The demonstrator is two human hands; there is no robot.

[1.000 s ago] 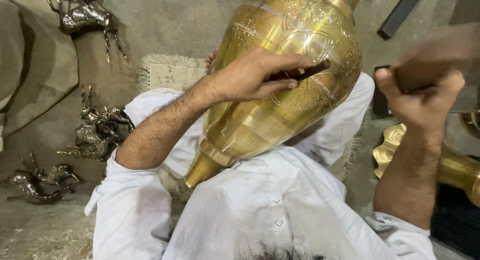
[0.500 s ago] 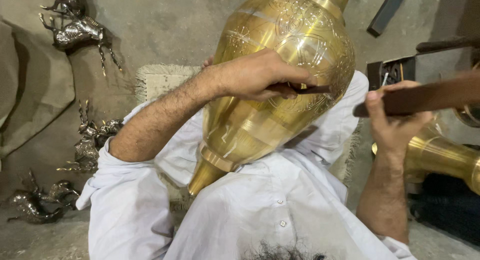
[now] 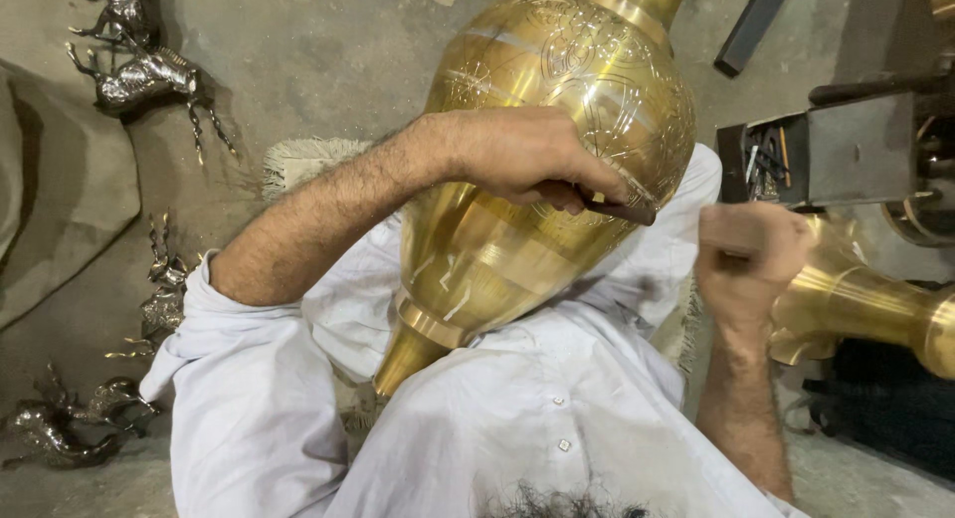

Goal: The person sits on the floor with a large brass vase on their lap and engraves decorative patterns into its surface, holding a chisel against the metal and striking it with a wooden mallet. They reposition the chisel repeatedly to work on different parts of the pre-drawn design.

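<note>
- Head view, centre of the frame: a large engraved brass vase [image 3: 537, 170] is lying tilted across the person's lap, its neck pointing to the top right and its foot resting low on the white shirt [image 3: 517, 428].
- The left hand [image 3: 527, 160] is pressing down on the vase's belly, fingers curled tight around a thin dark chisel [image 3: 622, 209] whose tip is touching the engraved surface.
- At the right of the frame, the right hand [image 3: 751, 259] is closing into a fist around a handle; it is blurring, so what tool it is gripping cannot be told.
- Just beyond that fist, a second brass vessel [image 3: 865, 299] is lying on its side at the right edge.
- Upper right: a dark metal box [image 3: 846, 160] is sitting with small tools in it.
- Along the left edge, silvery animal figurines [image 3: 139, 75] are lying scattered on the dusty floor [image 3: 328, 50], well apart from the vase.
- A pale fringed mat [image 3: 298, 160] is peeking out behind the left forearm.
</note>
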